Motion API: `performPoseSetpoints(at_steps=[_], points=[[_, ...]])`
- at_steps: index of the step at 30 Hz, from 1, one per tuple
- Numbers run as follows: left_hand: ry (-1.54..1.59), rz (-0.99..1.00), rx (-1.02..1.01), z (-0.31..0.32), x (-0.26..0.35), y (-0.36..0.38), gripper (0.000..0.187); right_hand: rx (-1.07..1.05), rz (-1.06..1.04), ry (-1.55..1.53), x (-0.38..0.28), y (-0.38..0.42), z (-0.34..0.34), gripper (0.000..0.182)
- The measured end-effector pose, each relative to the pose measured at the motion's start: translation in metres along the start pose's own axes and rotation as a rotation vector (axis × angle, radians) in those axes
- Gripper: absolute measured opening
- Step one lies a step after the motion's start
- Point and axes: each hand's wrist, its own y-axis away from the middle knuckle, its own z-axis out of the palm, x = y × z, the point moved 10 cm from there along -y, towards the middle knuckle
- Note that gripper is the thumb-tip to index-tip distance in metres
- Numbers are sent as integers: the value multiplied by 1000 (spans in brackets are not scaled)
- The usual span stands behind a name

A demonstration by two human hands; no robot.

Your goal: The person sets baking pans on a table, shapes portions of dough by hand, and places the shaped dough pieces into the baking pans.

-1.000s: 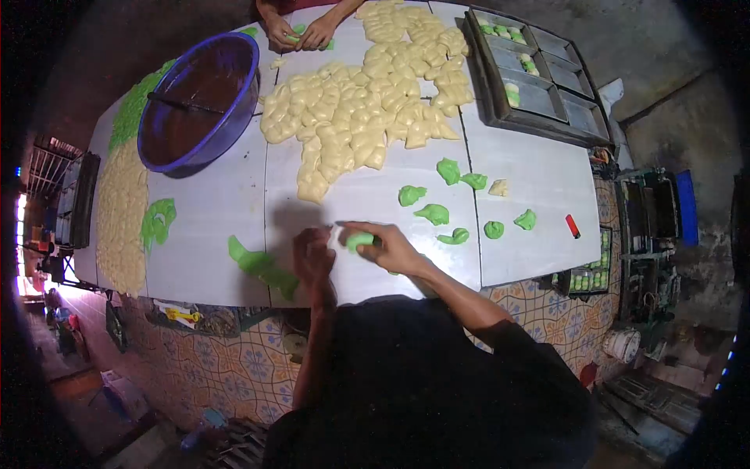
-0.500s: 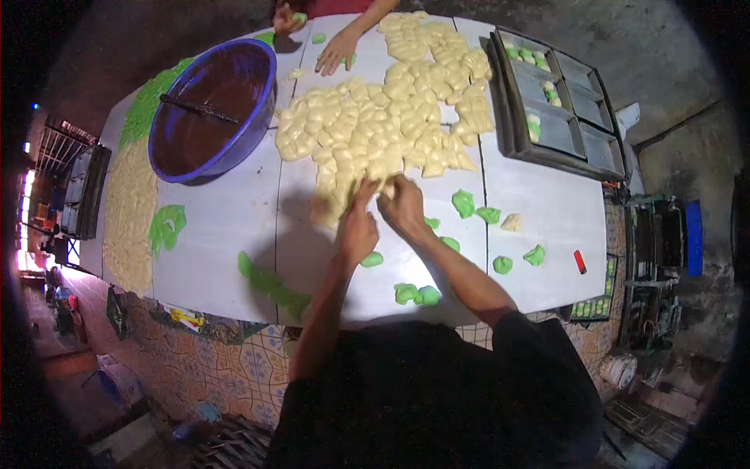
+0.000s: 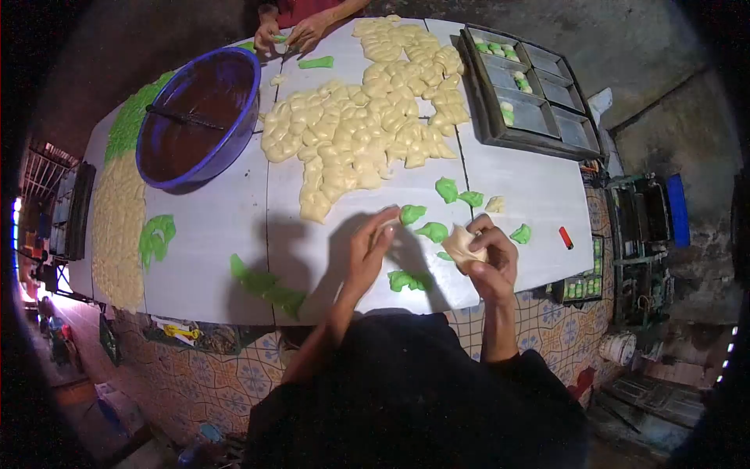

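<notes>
Cream-coloured, ragged-edged dough piece (image 3: 461,248) sits at 4 o'clock from the centre of the white, panelled worktop (image 3: 207,234). The right hand (image 3: 504,258) has its grip clamped on it, thumb against fingers. The left hand (image 3: 366,256), between 5 and 6 o'clock, has its grip apart, with nothing seen held.

The step in hand looks like handling this 1 portion among glossy green dough lumps (image 3: 432,231). In my judgement, the next move calls for a light pinch, since the piece looks slack and likely to stretch, and for left fingertips that avoid the lump just beside them.

The near edge of the worktop runs at 6 o'clock, with both forearms across it. Lumps crowd the space between the hands. A broad, bumpy cream dough sheet (image 3: 344,137) bounds the reach towards 12 o'clock; a dark-framed metal tray (image 3: 574,125) lies at 2 o'clock, a blue plastic basin (image 3: 241,142) between 9 and 10. Sideways room shows at 8 o'clock. Another person's hands (image 3: 308,33) are at 11 o'clock, well apart.
</notes>
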Motion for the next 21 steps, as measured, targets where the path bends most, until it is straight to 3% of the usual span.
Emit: performPoseSetpoints(at_steps=[2,3,4,6,8,10,12,14,16,17,18,21], points=[[752,-190,-21,21,-22,30,48,-207,71,250,14,-4,38,35],[849,-112,-83,27,-3,34,48,-323,183,462,27,-2,64,54],[674,-138,17,14,-19,41,41,-405,84,720,20,-2,96,57],[535,-175,217,-12,-28,42,34,-405,44,684,38,3,113,57],[850,-182,247,-26,-15,43,40,-165,-20,674,41,-2,102,61],[819,-202,186,-37,-12,47,50,-189,-66,845,42,-8,115,51],[867,-251,46,-40,-23,54,55,-424,-54,813,81,-4,133,40],[885,-256,8,-46,-25,59,59,-426,-121,794,94,-6,143,31],[504,-83,378,-89,-4,68,61,-133,-24,505,89,-27,135,30],[-106,173,460,-105,41,75,46,-75,22,495,81,-29,144,25],[-113,175,479,-110,35,79,46,-94,22,485,92,-31,148,25],[139,89,773,-137,12,94,12,-345,117,616,132,-35,175,17]])
